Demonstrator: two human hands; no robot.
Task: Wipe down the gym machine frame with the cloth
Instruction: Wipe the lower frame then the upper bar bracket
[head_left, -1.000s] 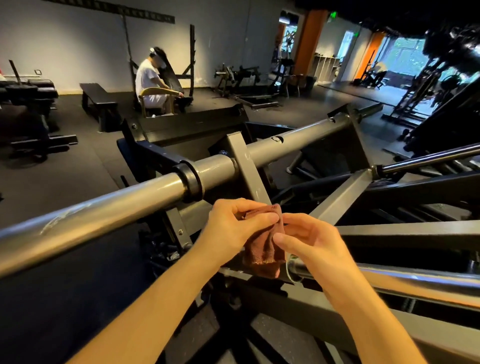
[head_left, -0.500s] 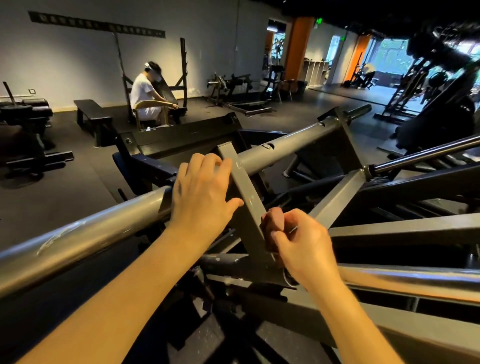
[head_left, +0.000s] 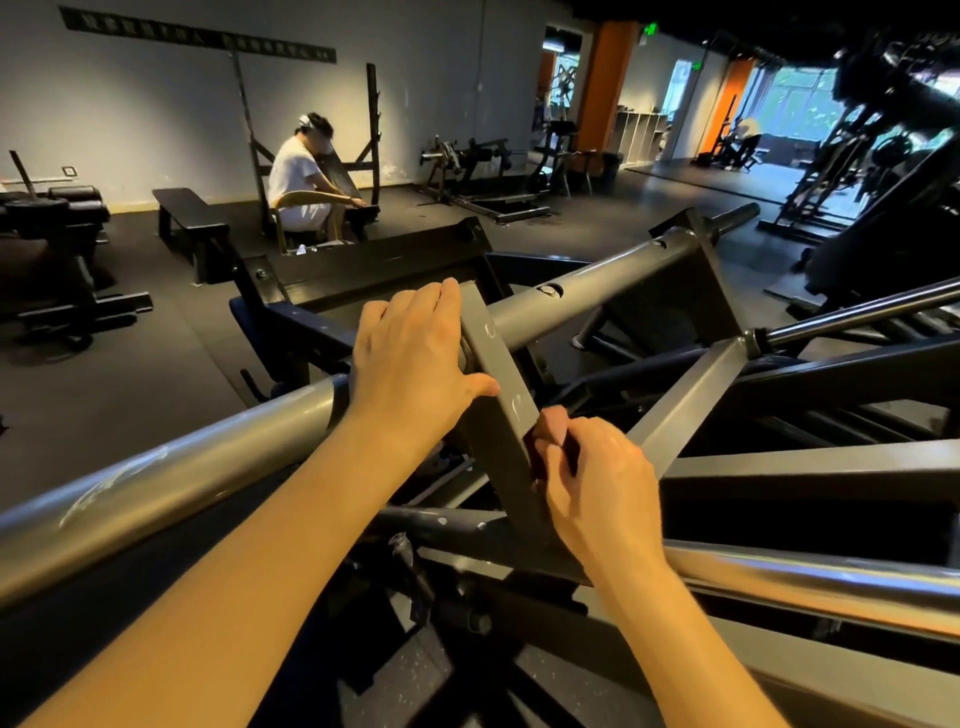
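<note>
The left hand (head_left: 415, 358) lies flat over the big grey bar (head_left: 171, 478) where it meets a flat grey strut (head_left: 493, 379), fingers spread loosely across the top and thumb pressed on the strut's left edge; it grips nothing tightly. The right hand (head_left: 597, 483) is closed around a reddish-brown cloth (head_left: 553, 426), bunched up so only a small fold shows above the knuckles. That cloth is pressed against the right face of the strut, low down, just above the spot where the strut joins a darker tube (head_left: 441, 525) with chipped paint. The two hands are apart, one on each side of the strut, the left higher than the right.

A shiny chrome bar (head_left: 810, 577) runs off to the right under the right wrist. More grey frame beams (head_left: 691, 400) angle away behind the cloth.

Across the dark floor, a person in white (head_left: 301, 182) sits bent over by a rack near the wall, with a black bench (head_left: 187, 213) just to their left.
</note>
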